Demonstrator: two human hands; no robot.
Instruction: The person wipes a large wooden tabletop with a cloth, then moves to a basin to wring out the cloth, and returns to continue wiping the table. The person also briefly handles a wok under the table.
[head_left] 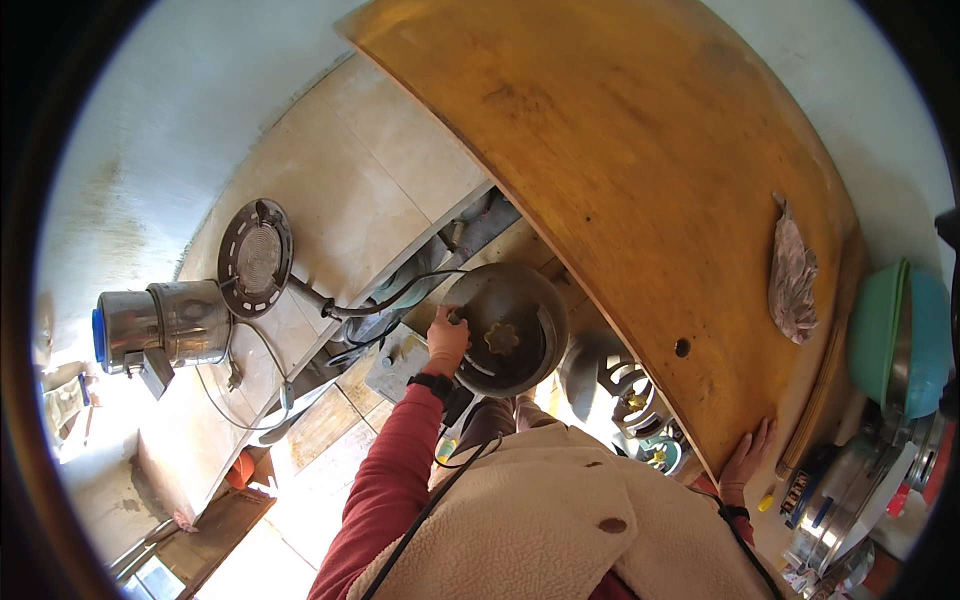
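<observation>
gap between burner (pixel 256 258) and wooden board (pixel 620 190)

Dark grey cylinder (pixel 524 289), yellow-brown knob (pixel 502 338), orange-brown board (pixel 620 180)

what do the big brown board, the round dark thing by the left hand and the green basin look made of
Big brown board: probably wood, varnished, from its brown-orange tone and soft sheen. Round dark thing: likely metal, dull and scuffed. Green basin: probably plastic, given its smooth, even colour.
</observation>
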